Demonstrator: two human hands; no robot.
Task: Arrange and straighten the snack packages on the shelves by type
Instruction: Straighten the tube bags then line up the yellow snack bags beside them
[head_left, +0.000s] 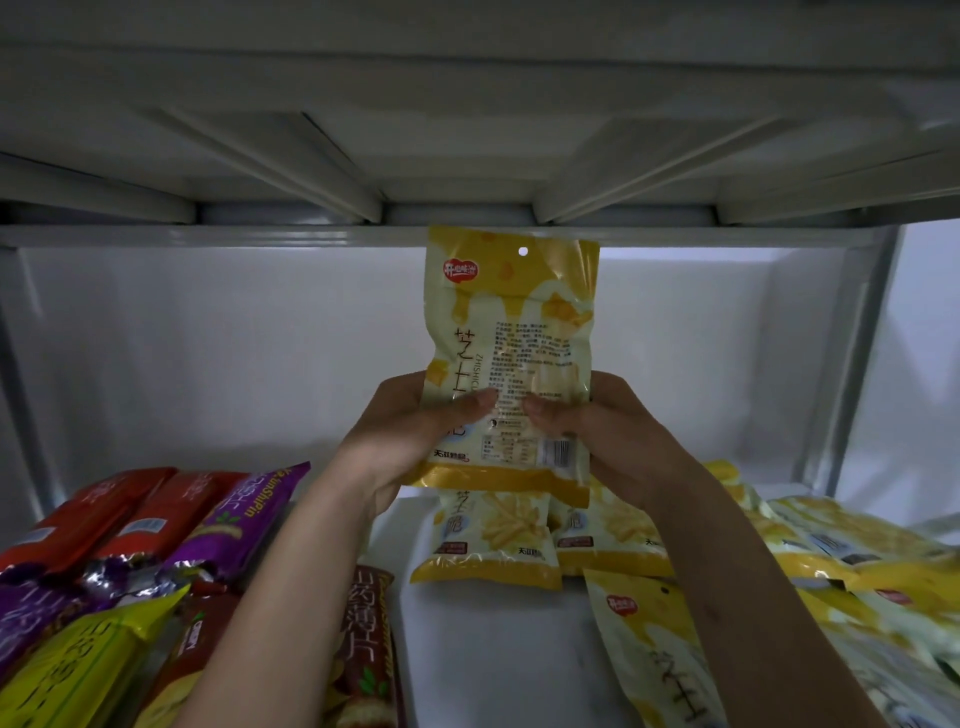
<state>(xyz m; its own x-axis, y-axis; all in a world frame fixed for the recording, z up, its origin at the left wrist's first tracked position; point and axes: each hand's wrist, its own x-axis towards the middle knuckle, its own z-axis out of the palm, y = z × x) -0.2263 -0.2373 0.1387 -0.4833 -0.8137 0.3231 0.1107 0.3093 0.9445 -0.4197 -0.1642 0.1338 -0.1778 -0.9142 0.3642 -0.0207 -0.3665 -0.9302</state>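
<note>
- Two hands hold one yellow snack bag (506, 358) upright over the shelf (483, 649): the left hand (415, 436) grips its lower left edge, thumb across the printed side, and the right hand (597, 426) grips the lower right edge the same way. The bag's back panel, with small print and a barcode, faces the camera.
- The bag's top edge sits just under the rail of the upper shelf (467, 236). Lifting it any higher would probably catch or crumple the sealed top against that rail.
- Directly below lie two matching yellow bags (493, 540), side by side and face up. If the held bag goes down as it is, its back panel would show while theirs do not, so the row would look uneven.
- A loose heap of yellow bags (831, 551) lies to the right, overlapping and tilted. A forearm sweeping past could nudge them further out of line or over the front edge.
- Long red and purple packs (171, 525) lie to the left, near the left forearm; dragging the arm back could shift them into the bare strip between the types.
- The bag is slick and held only at its lower end, so it may fold over or slip if either grip loosens.
</note>
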